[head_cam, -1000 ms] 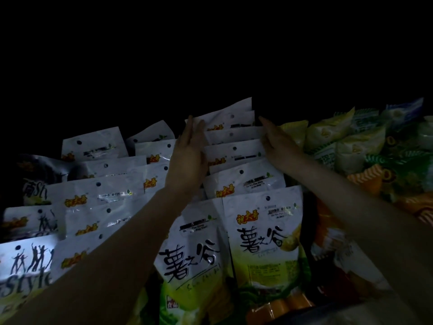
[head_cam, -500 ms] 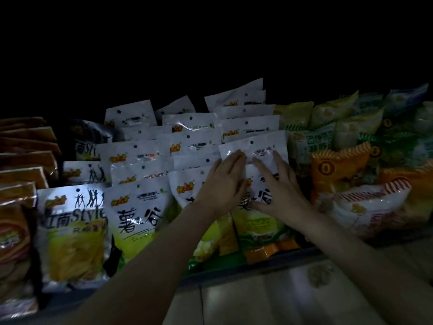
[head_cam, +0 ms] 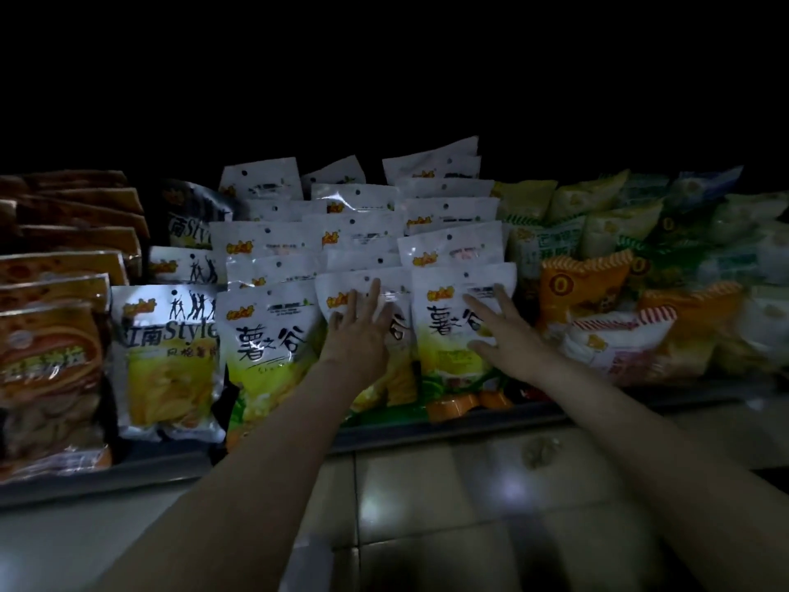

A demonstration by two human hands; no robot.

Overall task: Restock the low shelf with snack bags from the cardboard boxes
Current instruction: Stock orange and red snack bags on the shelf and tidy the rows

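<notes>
Everything above and behind the low dark metal shelf (head_cam: 427, 433) is black, so its depth cannot be told; brown bags (head_cam: 51, 335) at the left are cut off by the frame; pale floor tiles (head_cam: 469, 506) lie in front of the shelf lip. White-and-green glossy snack bags (head_cam: 264, 335) stand in packed rows on the shelf. The left hand (head_cam: 356, 331) and right hand (head_cam: 497, 326) lie flat, fingers straight, gripping nothing, each pressing a front bag; half a second ago they sat closer together on one bag.
</notes>
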